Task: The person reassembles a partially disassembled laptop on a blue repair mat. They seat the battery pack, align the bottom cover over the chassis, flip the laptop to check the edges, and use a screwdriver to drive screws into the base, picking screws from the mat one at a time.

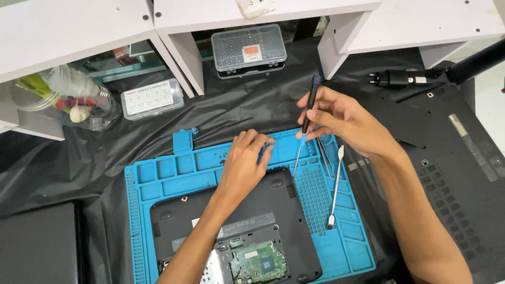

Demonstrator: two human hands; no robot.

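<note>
Your desk (263,110) is draped in black sheeting, and the blue repair mat (347,247) on it keeps the opened laptop base (263,205) from sliding, its circuit board (258,263) exposed toward you. A detached black bottom cover (452,158) lies aside on the right. Your left hand (244,163), fingers curled, rests on the mat's small-parts trays. Your right hand (342,118) is clamped on a screwdriver (306,123), nearly upright, tip at the base's far corner.

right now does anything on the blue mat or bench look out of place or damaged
Nothing looks spilled or broken. The black laptop base on the blue silicone work mat has a panel off, baring a green circuit board; the right hand holds a slim screwdriver, the left hand rests at the laptop's far edge.
</note>
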